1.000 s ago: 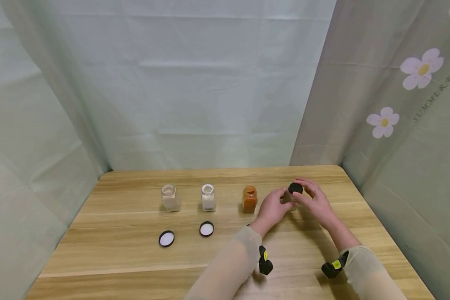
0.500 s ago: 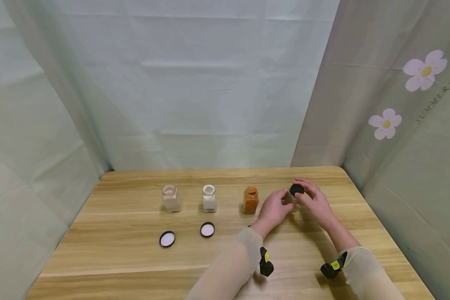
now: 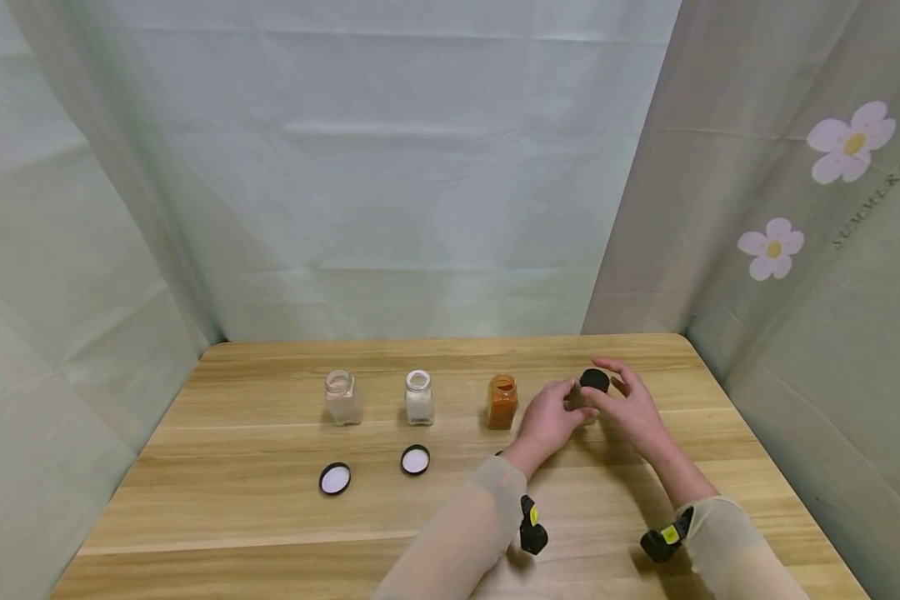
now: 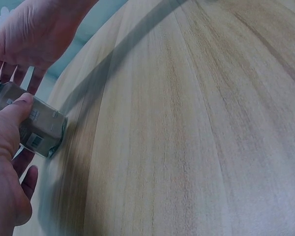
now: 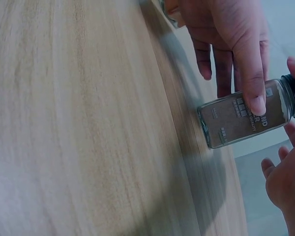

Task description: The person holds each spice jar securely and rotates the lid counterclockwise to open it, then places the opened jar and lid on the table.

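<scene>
At the right of the table, my left hand (image 3: 549,417) grips a small square glass jar (image 5: 241,118) of grey-brown powder. Its thumb presses the printed label in the right wrist view, with fingers round the far side. The jar stands upright, with a black lid (image 3: 594,381) on its mouth. My right hand (image 3: 633,412) holds this lid by the rim, thumb on the near side and fingers beyond. In the left wrist view, much of the lid falls outside the picture.
Leftward stand lidless jars: one of orange powder (image 3: 502,404), one of white contents (image 3: 419,404), one of pale beige powder (image 3: 342,404). Two black lids, a left one (image 3: 334,478) and a right one (image 3: 415,460), lie white side up. Something dark peeks past the left forearm.
The right fingers shift slightly round the lid, and more of its top shows. The left hand keeps its grip on the jar. The head view has moved a little.
</scene>
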### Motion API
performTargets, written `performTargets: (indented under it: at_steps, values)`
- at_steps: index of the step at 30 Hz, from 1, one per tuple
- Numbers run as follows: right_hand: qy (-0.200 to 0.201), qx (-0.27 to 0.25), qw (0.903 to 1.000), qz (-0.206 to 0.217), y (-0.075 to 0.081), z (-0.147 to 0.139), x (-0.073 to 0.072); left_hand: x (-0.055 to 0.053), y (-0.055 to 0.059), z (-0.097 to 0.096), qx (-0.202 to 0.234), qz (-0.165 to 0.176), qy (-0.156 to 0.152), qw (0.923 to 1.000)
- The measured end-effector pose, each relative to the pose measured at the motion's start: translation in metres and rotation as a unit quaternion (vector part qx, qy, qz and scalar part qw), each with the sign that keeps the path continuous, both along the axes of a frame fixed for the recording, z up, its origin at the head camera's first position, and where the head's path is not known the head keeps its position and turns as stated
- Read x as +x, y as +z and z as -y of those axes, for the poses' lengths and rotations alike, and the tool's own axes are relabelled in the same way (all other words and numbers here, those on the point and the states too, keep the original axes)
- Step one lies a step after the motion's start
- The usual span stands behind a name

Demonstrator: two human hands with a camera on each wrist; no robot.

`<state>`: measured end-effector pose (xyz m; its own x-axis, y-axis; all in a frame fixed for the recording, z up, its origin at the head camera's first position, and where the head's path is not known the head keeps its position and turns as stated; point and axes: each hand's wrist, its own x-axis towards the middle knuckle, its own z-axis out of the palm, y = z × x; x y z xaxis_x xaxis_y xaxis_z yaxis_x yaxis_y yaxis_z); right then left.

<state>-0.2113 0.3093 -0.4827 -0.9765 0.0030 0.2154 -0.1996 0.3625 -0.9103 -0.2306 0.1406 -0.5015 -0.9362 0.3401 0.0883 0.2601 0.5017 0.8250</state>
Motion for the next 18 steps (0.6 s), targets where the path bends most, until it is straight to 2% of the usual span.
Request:
performTargets:
  at_steps: [8,15,18]
  values:
    - [-0.020,-0.008,0.9997,-0.007,0.000,0.003,0.000,0.000,-0.001,-0.001,0.001,-0.001,0.002,1.0000]
    - [-0.022,-0.009,0.9997,-0.001,0.031,0.016,0.016,-0.001,-0.001,-0.001,0.001,-0.003,0.003,1.0000]
    - [-0.022,-0.007,0.9997,-0.004,0.033,0.017,0.018,-0.001,-0.001,-0.001,-0.004,-0.005,0.003,1.0000]
